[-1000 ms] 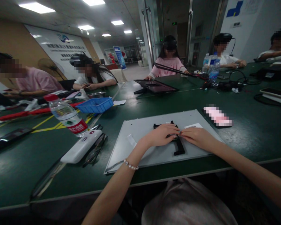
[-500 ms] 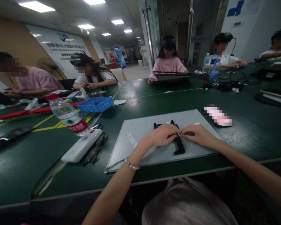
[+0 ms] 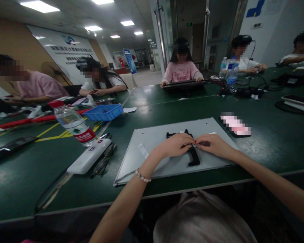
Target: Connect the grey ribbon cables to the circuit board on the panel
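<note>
On the pale grey panel (image 3: 152, 138) lies a black bracket-like part (image 3: 194, 158), with arms showing beyond and in front of my hands. My left hand (image 3: 178, 144) rests over its middle, fingers curled round it and covering much of it. Close beside, my right hand (image 3: 214, 145) pinches a small dark piece (image 3: 204, 143) whose kind I cannot make out. The fingertips of both hands meet at the part's right side. A clear strip (image 3: 143, 151) lies on the panel left of my left hand.
Left of the panel are a water bottle (image 3: 77, 126), a white power bank (image 3: 90, 157), eyeglasses (image 3: 103, 162) and a blue tray (image 3: 105, 112). A phone (image 3: 235, 125) lies to the right. Several people sit round the green table (image 3: 152, 101), one holding a dark flat panel (image 3: 183, 84).
My hands stay almost in place, with only a slight shift of the right fingers. Across the table, the person's dark panel has tipped flatter.
</note>
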Tool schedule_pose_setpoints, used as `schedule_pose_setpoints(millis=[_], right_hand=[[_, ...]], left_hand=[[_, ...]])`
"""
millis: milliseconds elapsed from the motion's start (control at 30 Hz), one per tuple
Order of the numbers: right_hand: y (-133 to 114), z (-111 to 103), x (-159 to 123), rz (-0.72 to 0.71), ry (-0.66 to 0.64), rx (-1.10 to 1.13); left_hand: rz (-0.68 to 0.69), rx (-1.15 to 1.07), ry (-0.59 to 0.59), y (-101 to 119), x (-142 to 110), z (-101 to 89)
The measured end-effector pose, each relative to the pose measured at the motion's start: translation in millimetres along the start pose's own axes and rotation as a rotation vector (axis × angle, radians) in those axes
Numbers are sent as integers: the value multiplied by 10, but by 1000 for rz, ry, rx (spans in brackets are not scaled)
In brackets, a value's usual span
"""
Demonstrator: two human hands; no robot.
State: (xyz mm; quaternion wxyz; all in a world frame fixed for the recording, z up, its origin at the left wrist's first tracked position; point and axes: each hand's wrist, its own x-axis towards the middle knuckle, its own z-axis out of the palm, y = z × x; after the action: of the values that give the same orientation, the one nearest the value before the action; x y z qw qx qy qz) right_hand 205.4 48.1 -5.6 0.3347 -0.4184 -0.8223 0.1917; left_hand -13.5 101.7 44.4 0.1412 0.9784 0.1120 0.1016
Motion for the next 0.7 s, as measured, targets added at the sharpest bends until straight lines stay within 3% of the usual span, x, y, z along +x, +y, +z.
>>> schedule_pose_setpoints(millis=[167,300,400,500,700], right_hand=[[-19,-26,-12,-8,36,-17],[-37,-68,-29,4,88,-35],[-34,-95,-44,8,123,-53],[-15,-103,-57,8,159,-65],[20,-103,-86,49,185,-87]], left_hand=[[-118,78,12,162,-113,-306],[-421,260,110,392,-469,-518],[-698,383,234,527,-826,-458],[-918,425,280,575,-1128,-276],[-1095,422,280,503,-1360,-71]])
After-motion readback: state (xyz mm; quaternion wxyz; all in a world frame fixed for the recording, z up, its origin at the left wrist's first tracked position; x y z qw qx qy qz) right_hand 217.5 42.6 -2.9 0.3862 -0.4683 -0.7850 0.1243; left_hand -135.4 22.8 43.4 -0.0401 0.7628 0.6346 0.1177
